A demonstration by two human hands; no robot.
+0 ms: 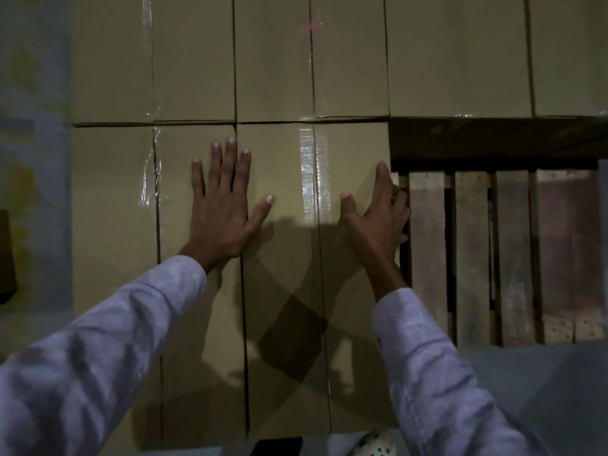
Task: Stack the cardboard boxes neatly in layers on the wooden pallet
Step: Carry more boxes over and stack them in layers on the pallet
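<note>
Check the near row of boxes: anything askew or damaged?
Nothing askew. Only the clear tape on the near left box looks odd: wrinkled and lifting along the seam. The near right box, gripped by the right hand, sits flush.

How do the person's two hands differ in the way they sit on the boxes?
The left hand lies flat, fingers spread, across the seam between the near left box and near right box; the right hand hooks fingers over the latter's outer edge, beside the bare pallet. Both touch box tops.

Warehouse; taped cartons (279, 274) on wooden pallet (513, 258).
</note>
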